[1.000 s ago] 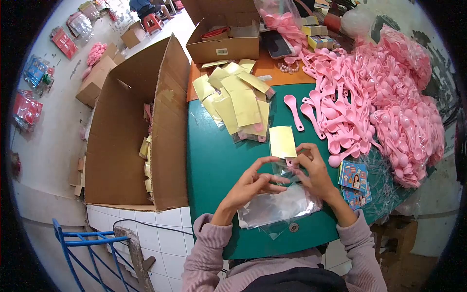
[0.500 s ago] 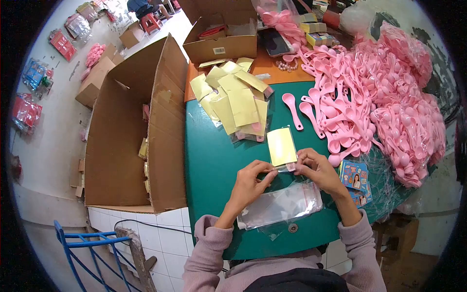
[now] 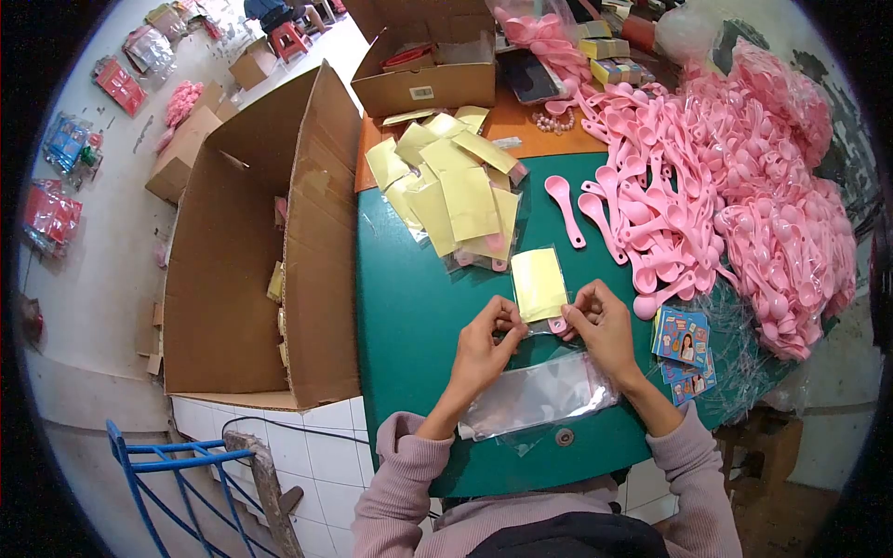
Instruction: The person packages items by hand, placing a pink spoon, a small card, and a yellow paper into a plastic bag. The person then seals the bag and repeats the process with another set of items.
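Observation:
A clear plastic bag with a yellow card (image 3: 539,285) inside lies on the table in front of me. A pink spoon's handle end (image 3: 558,325) shows below the card; the rest of the spoon is hidden. My left hand (image 3: 486,346) pinches the bag's lower left corner between thumb and fingertips. At the lower right edge, beside the spoon handle, my right hand (image 3: 605,333) has thumb and fingers closed on the same bag. Flat clear bags (image 3: 535,398) lie just below both hands. Picture cards (image 3: 684,339) are stacked right of my right hand.
Filled bags with yellow cards (image 3: 456,191) are piled at the back left. Loose pink spoons (image 3: 642,209) heap at the right, beside bagged ones (image 3: 781,246). A large open cardboard box (image 3: 321,260) stands along the table's left edge; a smaller box (image 3: 428,84) is behind.
The spoon handle shows more plainly below the yellow card. Both hands stay at the bag's lower edge, with small finger shifts. The whole view has shifted slightly.

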The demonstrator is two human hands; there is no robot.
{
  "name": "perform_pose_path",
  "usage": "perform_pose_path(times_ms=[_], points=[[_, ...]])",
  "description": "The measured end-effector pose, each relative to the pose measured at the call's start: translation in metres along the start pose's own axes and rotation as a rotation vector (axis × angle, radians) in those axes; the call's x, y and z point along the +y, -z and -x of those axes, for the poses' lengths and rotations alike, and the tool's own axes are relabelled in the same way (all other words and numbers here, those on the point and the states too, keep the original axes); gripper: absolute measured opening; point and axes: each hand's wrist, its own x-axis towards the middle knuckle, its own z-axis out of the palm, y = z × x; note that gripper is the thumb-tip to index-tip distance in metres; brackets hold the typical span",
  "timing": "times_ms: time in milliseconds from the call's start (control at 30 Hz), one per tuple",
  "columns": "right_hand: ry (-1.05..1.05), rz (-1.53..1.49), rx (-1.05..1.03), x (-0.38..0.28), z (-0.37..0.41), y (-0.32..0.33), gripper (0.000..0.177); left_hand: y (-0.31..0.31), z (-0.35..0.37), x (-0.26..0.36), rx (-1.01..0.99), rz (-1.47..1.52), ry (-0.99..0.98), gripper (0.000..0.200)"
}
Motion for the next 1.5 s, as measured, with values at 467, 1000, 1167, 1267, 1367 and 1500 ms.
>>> perform_pose_path(times_ms=[467,1000,1167,1267,1367,1500], points=[[0.023,0.129,-0.010,0.003,0.002,0.001,0.031,-0.002,-0.001,-0.001,-0.003,-0.095,-0.071,0.040],[0.532,1.063,-0.108,-0.023,-0.083,-0.086,0.080,0.010,-0.006,0.005,0.536,-0.110,-0.260,0.026],[0.586,1.095,-0.008,-0.016,-0.151,-0.106,0.081,0.011,-0.009,0.005,0.599,-0.321,-0.283,0.027],[0.570,1.099,-0.002,-0.019,-0.192,-0.113,0.082,0.012,-0.010,0.002,0.599,-0.349,-0.285,0.024],[0.505,1.179,-0.070,-0.033,-0.223,-0.113,0.092,0.013,-0.011,0.000,0.586,-0.358,-0.272,0.021],[0.380,1.286,-0.167,-0.071,-0.216,-0.102,0.096,0.013,-0.010,0.004,0.552,-0.335,-0.253,0.021]])
